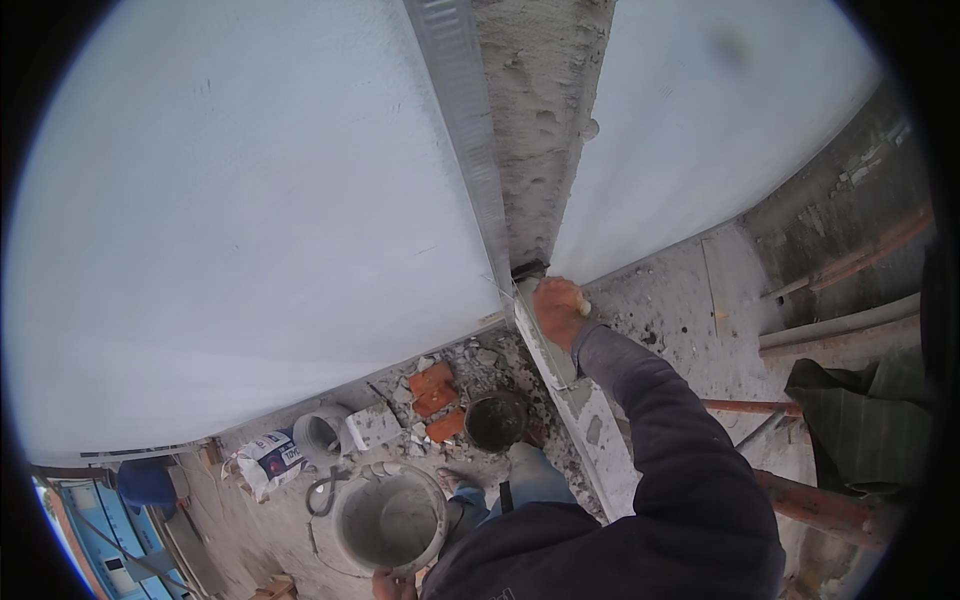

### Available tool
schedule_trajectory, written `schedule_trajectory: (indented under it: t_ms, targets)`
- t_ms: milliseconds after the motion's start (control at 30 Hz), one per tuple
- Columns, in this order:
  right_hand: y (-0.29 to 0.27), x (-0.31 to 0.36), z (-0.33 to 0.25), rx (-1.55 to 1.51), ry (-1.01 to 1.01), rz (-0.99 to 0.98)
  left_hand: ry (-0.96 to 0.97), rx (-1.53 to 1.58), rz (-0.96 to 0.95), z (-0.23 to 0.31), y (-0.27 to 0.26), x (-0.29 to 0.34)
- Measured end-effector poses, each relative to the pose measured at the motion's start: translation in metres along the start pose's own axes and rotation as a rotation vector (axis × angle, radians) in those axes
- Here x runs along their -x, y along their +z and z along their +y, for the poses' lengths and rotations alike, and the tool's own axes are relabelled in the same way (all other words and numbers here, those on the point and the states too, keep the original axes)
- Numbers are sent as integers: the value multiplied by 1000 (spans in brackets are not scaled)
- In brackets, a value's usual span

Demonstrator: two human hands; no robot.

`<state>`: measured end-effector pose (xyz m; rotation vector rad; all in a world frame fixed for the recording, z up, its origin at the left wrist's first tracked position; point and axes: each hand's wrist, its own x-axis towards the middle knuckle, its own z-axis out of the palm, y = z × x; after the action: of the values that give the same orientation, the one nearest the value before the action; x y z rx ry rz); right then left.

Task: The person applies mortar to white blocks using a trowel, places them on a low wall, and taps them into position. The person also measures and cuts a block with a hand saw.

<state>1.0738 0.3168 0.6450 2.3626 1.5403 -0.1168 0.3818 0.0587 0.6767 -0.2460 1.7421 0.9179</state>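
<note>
My right hand (558,308) reaches forward, closed around a hand tool (530,269) whose flat dark head resembles a trowel's. It is at the foot of a narrow strip of rough grey mortar (538,120) between two smooth pale wall faces. Beneath that hand, the top of a low pale ledge (592,435) runs back toward me. At the lower edge, my left hand (393,585) grips the near rim of a wide grey bucket (345,540). Grey residue coats the bucket's inside. Part of my left hand is cut off by the picture's edge.
Reddish bricks (433,390), rubble and a dark bucket (497,420) lie near my feet. Farther left are a white block (373,427), a grey pail (318,430) and a bag (270,458). Rusty metal bars (815,505) and dark green cloth (860,425) stand at right.
</note>
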Motion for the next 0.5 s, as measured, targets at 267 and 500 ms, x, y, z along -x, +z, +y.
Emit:
schedule_trajectory:
  t_ms: [267,500]
  targets:
    - [-7,22,28,-98,-34,-74,162,-321,17,-13,17,14]
    - [2,18,16,-120,-107,-110,162,-119,112,-23,28,1]
